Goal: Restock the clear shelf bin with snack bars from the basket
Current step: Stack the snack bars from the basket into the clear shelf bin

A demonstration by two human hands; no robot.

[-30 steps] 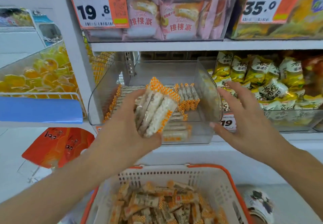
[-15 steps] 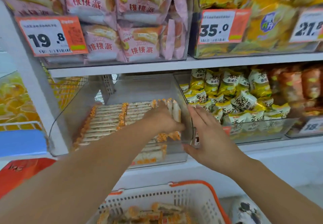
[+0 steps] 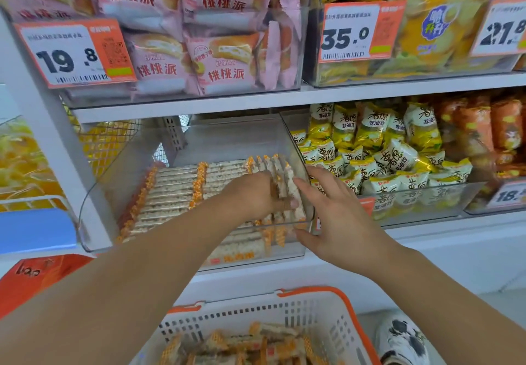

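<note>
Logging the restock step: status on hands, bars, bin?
Left hand grips white-and-orange snack bars inside clear plastic shelf bin. Right hand open at bin's right wall. Orange-rimmed white basket holds more. Nothing blocking.

- Clear bin [image 3: 94,194] on middle shelf [image 3: 427,239], left end; snack bars [image 3: 176,191] in rows inside.
- Left hand [image 3: 256,194] in bin's right front corner; right hand [image 3: 338,219] outside its right wall.
- Basket [image 3: 336,325] below the shelf.

Clear glossy plastic bin [image 3: 196,142]; shiny film wrappers on bars [image 3: 173,191]; perforated matt white plastic basket [image 3: 256,315], orange rim; smooth painted metal shelf [image 3: 398,85]; paper tag [image 3: 74,53].
</note>
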